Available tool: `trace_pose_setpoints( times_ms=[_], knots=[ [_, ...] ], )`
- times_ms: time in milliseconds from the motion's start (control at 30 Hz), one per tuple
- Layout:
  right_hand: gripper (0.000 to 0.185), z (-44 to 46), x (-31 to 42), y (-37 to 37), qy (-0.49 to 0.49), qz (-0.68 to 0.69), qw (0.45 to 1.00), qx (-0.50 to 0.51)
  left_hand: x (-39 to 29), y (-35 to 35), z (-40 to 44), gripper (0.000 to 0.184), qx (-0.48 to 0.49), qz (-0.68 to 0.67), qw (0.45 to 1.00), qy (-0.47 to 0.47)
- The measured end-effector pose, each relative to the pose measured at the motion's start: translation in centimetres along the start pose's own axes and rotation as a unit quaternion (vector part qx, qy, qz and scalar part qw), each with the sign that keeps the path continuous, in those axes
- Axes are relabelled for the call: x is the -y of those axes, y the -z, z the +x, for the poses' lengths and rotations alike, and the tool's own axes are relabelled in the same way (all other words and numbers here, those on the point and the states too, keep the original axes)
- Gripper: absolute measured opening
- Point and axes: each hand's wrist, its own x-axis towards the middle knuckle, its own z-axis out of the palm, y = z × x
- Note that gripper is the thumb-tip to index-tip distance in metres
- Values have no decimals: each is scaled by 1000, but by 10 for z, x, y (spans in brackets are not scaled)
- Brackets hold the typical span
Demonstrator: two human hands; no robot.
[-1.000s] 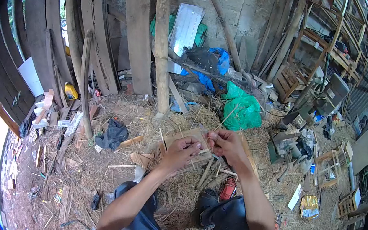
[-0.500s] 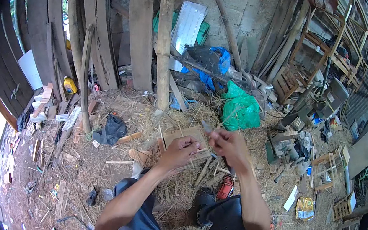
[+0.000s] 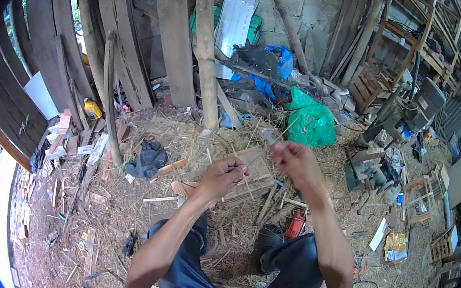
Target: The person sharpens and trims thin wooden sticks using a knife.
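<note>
Head view: two closed hands by a wooden board on a littered floor

From where I stand, a yellow bottle (image 3: 92, 108) sits at the far left, by the foot of the leaning planks (image 3: 118, 32). A crumpled black bag (image 3: 149, 160) lies on the straw-strewn floor (image 3: 183, 129), well out from the left edge of the wooden board (image 3: 257, 161). The left hand (image 3: 221, 178) hangs over that left edge, its thumb and fingertips brought together on what looks like a thin stick (image 3: 250, 191), which slants past the near edge. The right hand (image 3: 297, 165) is raised just beside the right edge, fingers curled and pinching a slim pale object (image 3: 268, 136); it points up and left, off the far right corner, and I can't tell what it is. A red tool (image 3: 295, 224) lies on the floor out from the near right corner. Beyond the far right corner slumps a green bag (image 3: 312, 122), and well to the right lies a gold packet (image 3: 395, 246).
</note>
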Motion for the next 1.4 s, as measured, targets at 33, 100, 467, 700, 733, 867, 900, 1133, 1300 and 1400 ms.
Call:
trace_pose_setpoints(
  times_ms=[33,100,467,700,733,867,900,1133,1300,1400],
  knots=[
    [20,-4,-2,-6,2,-3,1000,-2,0,-3,1,14,-6,-4,1000,-5],
    [21,-9,-10,-14,-3,18,998,66,5,0,5,14,5,5,1000,-8],
    [19,-23,2,-21,-34,120,982,139,8,-12,5,16,3,13,999,-50],
    [21,-12,5,4,-61,105,988,97,15,-14,7,17,25,70,993,-95],
    [23,-11,3,7,-68,109,987,97,15,-15,8,18,29,89,988,-123],
    [22,-8,5,14,-66,94,990,82,9,-23,5,18,-33,231,957,-171],
    [22,-6,4,17,-70,97,989,82,10,-24,5,18,-41,256,951,-170],
    [24,-8,-1,15,-70,55,994,58,5,-30,0,17,-75,316,930,-172],
    [19,-20,-4,-9,-69,13,987,143,14,-26,-1,16,-107,334,917,-188],
    [22,3,-7,22,-25,95,995,-8,11,-25,-10,15,-112,361,906,-192]
  ],
)
